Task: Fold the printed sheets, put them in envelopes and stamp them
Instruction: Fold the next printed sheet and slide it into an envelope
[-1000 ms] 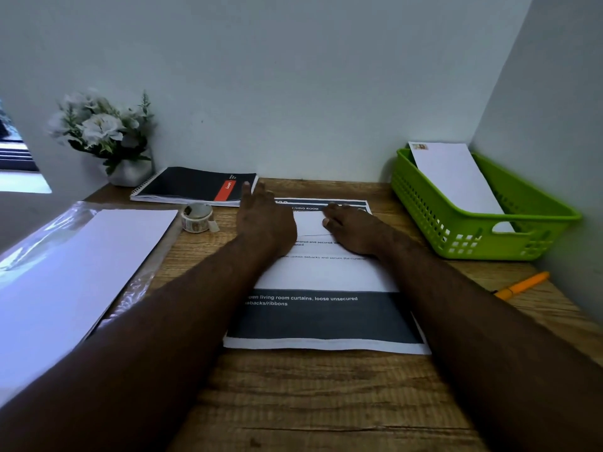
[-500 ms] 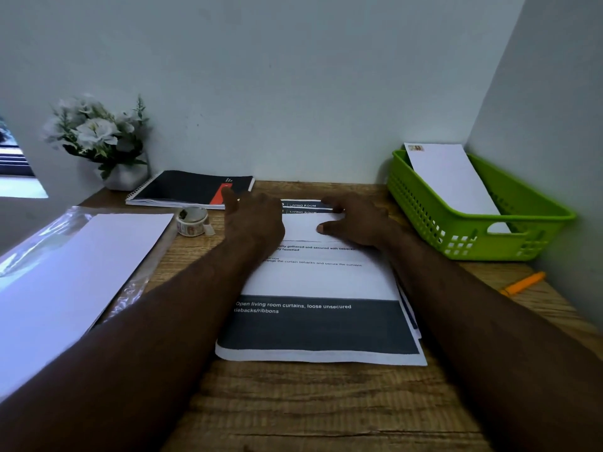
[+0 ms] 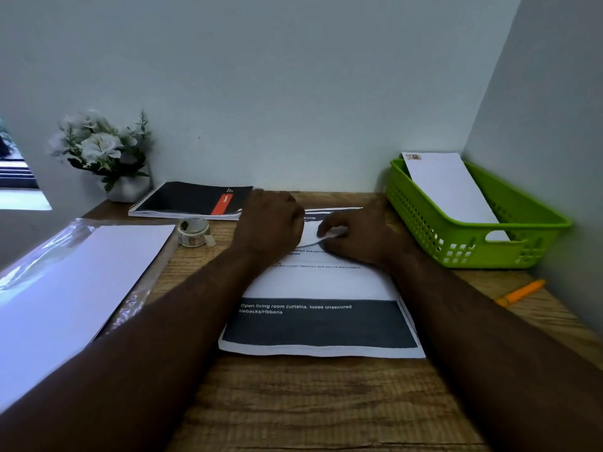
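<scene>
Folding is the step in hand. The top printed sheet (image 3: 321,285) lies on a stack in the middle of the wooden worktop (image 3: 313,402), its dark band toward the person. Both hands are at its far end: the right hand (image 3: 355,236) pinches the lifted far edge, its fingers (image 3: 326,230) curled on the paper; the left hand (image 3: 272,223) rests on the sheet with fingers bent under, though whether they grip the paper I cannot tell. Next, I judge, the far edge must be drawn toward the near edge, squared and creased. Blank envelopes (image 3: 75,288) wait at left beside the stamp roll (image 3: 193,232); one stamped envelope (image 3: 452,187) stands in the green basket (image 3: 528,252)
</scene>
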The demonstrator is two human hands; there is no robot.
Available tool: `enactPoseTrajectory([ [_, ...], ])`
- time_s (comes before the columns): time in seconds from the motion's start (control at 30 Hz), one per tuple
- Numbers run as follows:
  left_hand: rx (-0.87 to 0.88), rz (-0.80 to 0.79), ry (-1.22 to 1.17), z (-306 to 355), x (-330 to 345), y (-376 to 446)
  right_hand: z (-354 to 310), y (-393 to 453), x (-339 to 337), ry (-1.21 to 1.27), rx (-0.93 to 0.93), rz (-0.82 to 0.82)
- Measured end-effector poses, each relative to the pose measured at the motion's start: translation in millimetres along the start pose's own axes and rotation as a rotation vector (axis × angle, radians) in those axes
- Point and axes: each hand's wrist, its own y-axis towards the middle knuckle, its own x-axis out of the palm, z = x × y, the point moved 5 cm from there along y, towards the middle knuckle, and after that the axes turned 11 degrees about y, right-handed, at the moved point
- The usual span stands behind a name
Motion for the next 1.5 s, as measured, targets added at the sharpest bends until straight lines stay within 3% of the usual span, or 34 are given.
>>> enactPoseTrajectory([
  [0.07,0.003,-0.212,-0.104,4.4,18.3,-3.9,4.5,-0.9,6.4,0.114,0.070,-0.097],
  [0.17,-0.043,-0.535,-0.105,6.0,47.9,-16.2,8.2,2.0,11.0,0.217,0.025,-0.088],
  [0.27,-0.008,-0.619,-0.087,8.3,52.9,-16.6,8.6,7.9,17.2,0.151,0.019,-0.070],
  [0.37,-0.020,-0.693,-0.089,8.9,52.6,-17.7,2.8,14.6,30.3,-0.018,-0.061,-0.154],
  [0.43,-0.022,-0.697,-0.082,9.6,50.9,-18.8,0.7,16.4,33.3,-0.130,-0.059,-0.170],
  [0.57,-0.026,-0.693,-0.077,9.2,47.8,-18.4,18.0,15.8,22.5,-0.279,0.157,-0.041],
  [0.9,-0.032,-0.725,-0.103,9.1,48.0,-19.9,32.4,5.1,3.7,-0.436,0.296,0.048],
  [1.03,-0.020,-0.712,-0.104,8.8,46.8,-19.3,47.8,-5.0,-11.2,-0.356,0.443,0.153],
  [1.2,-0.025,-0.694,-0.129,9.2,48.0,-20.6,43.5,1.6,-9.3,-0.163,0.340,0.226],
  [1.37,-0.004,-0.598,-0.105,11.3,46.8,-17.1,33.7,4.6,-7.9,-0.149,0.319,0.133],
  [1.5,0.018,-0.566,-0.121,12.3,45.9,-15.9,43.5,7.9,-10.7,0.103,0.320,0.248],
])
